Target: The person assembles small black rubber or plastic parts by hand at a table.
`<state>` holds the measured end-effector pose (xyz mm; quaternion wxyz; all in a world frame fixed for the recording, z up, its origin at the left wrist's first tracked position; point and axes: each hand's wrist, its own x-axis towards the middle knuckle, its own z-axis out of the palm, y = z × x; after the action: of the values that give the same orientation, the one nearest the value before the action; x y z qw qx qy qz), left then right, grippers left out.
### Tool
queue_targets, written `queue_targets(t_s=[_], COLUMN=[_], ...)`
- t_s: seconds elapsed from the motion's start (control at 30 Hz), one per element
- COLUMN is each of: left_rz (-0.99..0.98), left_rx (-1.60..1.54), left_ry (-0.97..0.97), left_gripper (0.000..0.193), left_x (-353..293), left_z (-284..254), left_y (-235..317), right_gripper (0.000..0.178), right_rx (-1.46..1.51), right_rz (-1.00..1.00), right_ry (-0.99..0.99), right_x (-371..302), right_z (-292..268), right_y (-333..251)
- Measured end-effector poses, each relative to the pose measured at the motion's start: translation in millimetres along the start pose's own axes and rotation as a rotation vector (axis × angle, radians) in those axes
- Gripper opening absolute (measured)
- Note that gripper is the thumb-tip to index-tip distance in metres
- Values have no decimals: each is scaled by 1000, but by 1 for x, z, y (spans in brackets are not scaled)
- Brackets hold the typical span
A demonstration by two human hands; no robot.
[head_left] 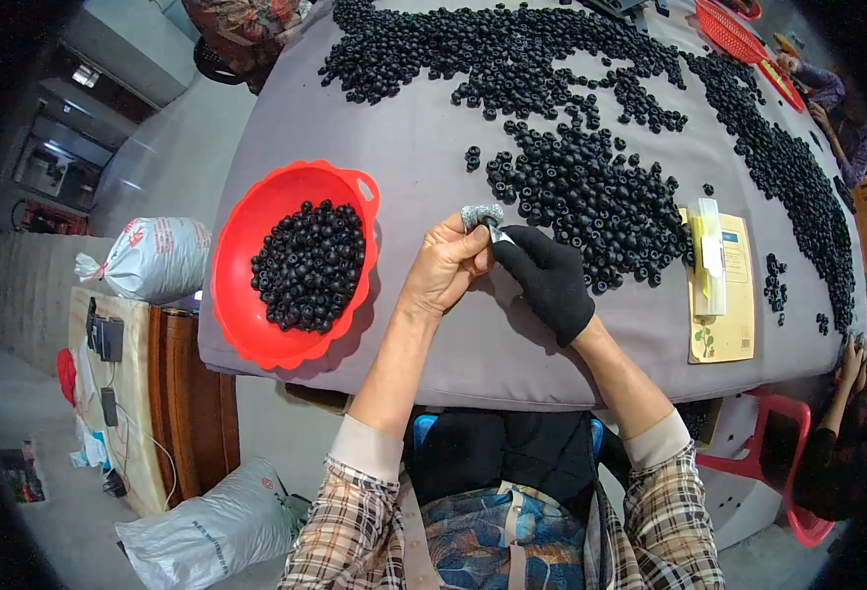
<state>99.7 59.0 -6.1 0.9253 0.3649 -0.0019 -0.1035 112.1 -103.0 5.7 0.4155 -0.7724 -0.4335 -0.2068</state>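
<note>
My bare left hand (440,265) is closed in a pinch above the grey-covered table, with a silvery-grey wrap (482,214) at its fingertips. My right hand (548,285), in a black glove, is closed against the left fingertips. Between the hands shows a small pale, shiny tip (500,235); what it belongs to is hidden, and so is anything else in the fingers. Just beyond my right hand lies a heap of small round black parts with holes (591,192). To my left, a red scalloped basin (232,275) holds many of the same parts.
A yellow booklet (738,324) with a clear plastic box (711,261) on it lies at right. More black parts (453,44) spread across the far side. Red baskets (733,34) stand far right. Other people sit around the table. A white sack (158,258) and a red chair (797,472) flank it.
</note>
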Motion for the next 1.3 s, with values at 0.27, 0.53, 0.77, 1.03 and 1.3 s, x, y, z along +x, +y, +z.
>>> queue_targets(t_s=[0.27,0.53,0.77,1.03,1.3], left_rz=[-1,-3,7,147,175], left_rx=[-32,-49,-6,125,464], left_ry=[-4,-35,-32,64,269], left_gripper=[12,11,7,8,8], left_x=[-1,0,-5,-10,-46], left_z=[0,-5,-2,1,24], left_y=[0,0,-3,-16,-20], right_gripper=[36,36,28,21,25], right_rx=[74,153,73,365,-99], right_rz=[104,195,268,567,70], right_ry=[-19,-11,-71,9,-32], right_x=[2,2,-1,-3,-11], right_z=[-3,0,-1,4,6], right_y=[-7,-8,-10,-7,11])
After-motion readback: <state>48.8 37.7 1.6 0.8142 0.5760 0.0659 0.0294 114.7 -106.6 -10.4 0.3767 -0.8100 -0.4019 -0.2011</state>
